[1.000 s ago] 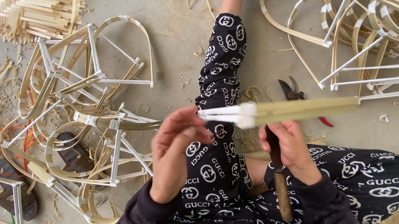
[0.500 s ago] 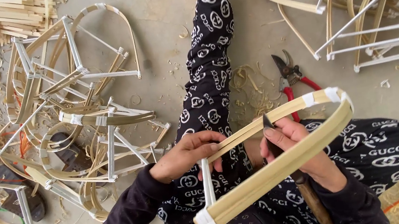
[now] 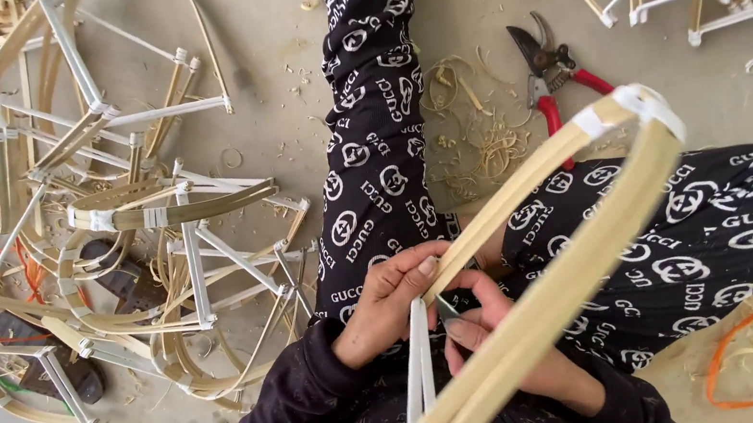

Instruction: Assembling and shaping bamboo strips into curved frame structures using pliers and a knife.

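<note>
Left hand (image 3: 387,305) pinches the upper strip of a curved bamboo frame (image 3: 539,268), pale flat strips with white tape at the corners, held over the lap. Right hand (image 3: 500,341) is closed on a small blade (image 3: 445,307) at the frame's white crossbar. Red-handled pruners (image 3: 550,72) lie on concrete among curly shavings (image 3: 474,140).

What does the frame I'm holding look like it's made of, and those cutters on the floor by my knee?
The frame looks like split bamboo: pale yellow flat strips, matt, with a lengthwise grain, bound at the corners with white tape or plastic strip. The left hand and right hand grip it at one joint. The cutters seem to be steel, with dull dark blades and glossy red handles, probably plastic-coated.
</note>
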